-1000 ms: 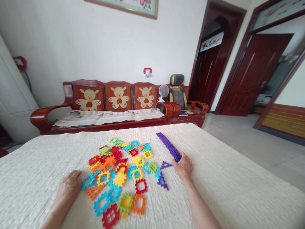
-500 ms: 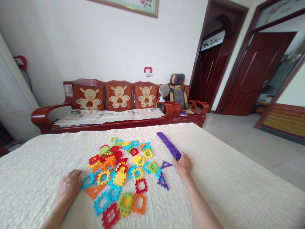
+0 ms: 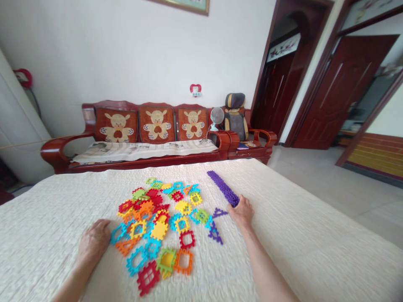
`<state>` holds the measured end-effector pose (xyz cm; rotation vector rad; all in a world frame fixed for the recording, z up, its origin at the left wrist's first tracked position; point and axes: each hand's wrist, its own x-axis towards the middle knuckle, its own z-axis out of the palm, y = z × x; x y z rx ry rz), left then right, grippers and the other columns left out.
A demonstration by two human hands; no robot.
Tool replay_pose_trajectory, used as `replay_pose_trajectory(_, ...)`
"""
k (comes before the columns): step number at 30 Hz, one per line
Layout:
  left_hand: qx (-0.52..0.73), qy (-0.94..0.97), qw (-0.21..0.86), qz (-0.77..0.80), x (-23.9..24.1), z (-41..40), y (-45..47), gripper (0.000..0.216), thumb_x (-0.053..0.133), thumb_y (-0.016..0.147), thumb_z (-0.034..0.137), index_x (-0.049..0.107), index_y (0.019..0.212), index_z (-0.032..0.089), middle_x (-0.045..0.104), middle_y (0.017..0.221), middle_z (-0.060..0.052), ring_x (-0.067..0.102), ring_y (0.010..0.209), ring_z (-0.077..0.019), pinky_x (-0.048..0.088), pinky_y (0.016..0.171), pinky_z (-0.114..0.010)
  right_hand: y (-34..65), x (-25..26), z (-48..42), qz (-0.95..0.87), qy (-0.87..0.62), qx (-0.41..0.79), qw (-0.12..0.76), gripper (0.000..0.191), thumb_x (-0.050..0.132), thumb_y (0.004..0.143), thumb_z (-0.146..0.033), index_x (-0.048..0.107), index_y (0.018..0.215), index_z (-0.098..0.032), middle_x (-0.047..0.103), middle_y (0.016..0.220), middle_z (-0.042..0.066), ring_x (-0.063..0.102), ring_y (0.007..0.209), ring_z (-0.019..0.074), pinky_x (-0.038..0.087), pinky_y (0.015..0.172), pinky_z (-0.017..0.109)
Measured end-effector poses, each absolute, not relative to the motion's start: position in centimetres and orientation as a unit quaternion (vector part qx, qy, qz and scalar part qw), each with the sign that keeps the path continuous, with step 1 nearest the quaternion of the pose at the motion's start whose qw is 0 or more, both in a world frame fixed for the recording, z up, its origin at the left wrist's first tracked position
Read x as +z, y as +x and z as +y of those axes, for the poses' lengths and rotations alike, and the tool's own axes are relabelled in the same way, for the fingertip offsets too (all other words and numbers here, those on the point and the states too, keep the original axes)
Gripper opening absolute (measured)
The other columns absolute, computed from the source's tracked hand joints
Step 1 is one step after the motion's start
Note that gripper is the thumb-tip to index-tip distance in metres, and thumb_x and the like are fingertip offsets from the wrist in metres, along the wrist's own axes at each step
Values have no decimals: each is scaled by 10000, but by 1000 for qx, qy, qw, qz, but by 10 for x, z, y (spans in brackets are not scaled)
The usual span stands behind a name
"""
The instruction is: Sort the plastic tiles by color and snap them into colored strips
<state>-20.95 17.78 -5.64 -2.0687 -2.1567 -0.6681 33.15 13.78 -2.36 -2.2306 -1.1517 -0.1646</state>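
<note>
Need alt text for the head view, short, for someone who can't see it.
The right hand touches the near end of a purple strip of joined tiles, and the left hand rests at the left edge of a pile of colourful interlocking tiles on a cream cloth.

A home living room: a wooden sofa (image 3: 141, 142) with 3 bear cushions (image 3: 156, 124), dark wooden doors (image 3: 340, 92).

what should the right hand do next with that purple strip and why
Probably reach for the loose purple triangle and bring it to the near end of the purple strip. The right hand rests at that end, the strip is all purple, and two purple triangles lie beside the hand. The left hand lies flat at the pile of colourful tiles.
</note>
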Motion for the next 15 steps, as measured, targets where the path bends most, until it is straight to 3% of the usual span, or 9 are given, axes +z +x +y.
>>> replay_pose_trajectory(4,-220,-670,40,-707,-51,175,-205,346,366,787,211,647,967,120,636,1102,-126,581,998,-260,430,918,-374,327,-23,129,-525,-703,-144,458,445,492,682,-215,527,1122,-161,558,1105,119,497,1060,271,368,919,426)
replay_pose_trajectory(6,-220,-670,41,-708,-49,174,-203,347,375,783,214,655,963,120,639,1097,-129,585,988,-261,439,908,-379,319,-21,124,-612,-615,-129,481,376,452,680,-147,563,1038,-174,584,1030,88,526,1008,226,387,914,374)
replay_pose_trajectory(11,-218,-674,39,-705,-50,174,-204,344,383,779,206,651,977,120,638,1102,-128,580,1011,-262,440,916,-381,292,-22,114,-685,-612,-57,391,221,482,757,-200,605,938,-170,612,906,65,550,914,190,410,863,300)
replay_pose_trajectory(15,-217,-680,38,-699,-52,176,-207,343,365,797,204,638,984,114,632,1111,-127,575,1019,-256,431,933,-375,282,-24,113,-657,-684,-52,313,284,574,738,-336,621,953,-156,603,926,89,531,925,220,393,867,323)
